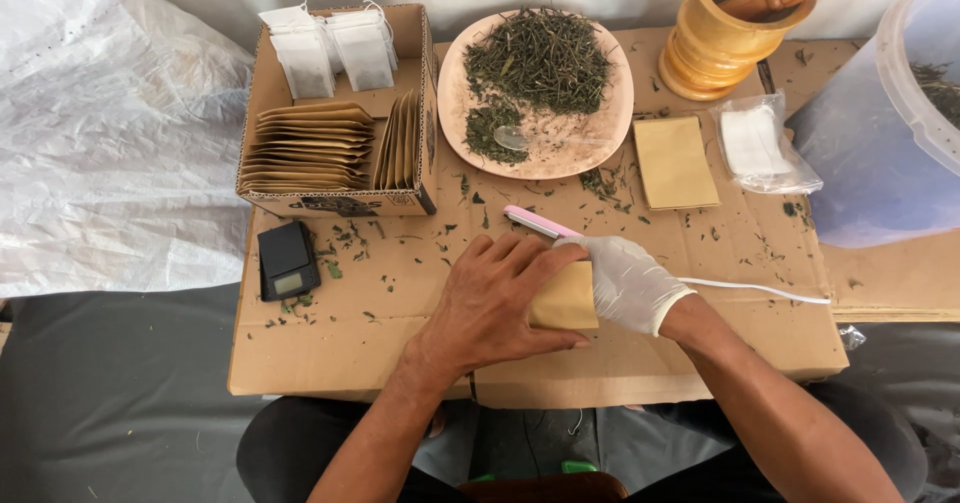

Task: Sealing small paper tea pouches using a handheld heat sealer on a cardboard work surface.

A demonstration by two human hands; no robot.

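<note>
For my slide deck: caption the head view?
Bare left hand and gloved right hand press a brown paper pouch.
</note>
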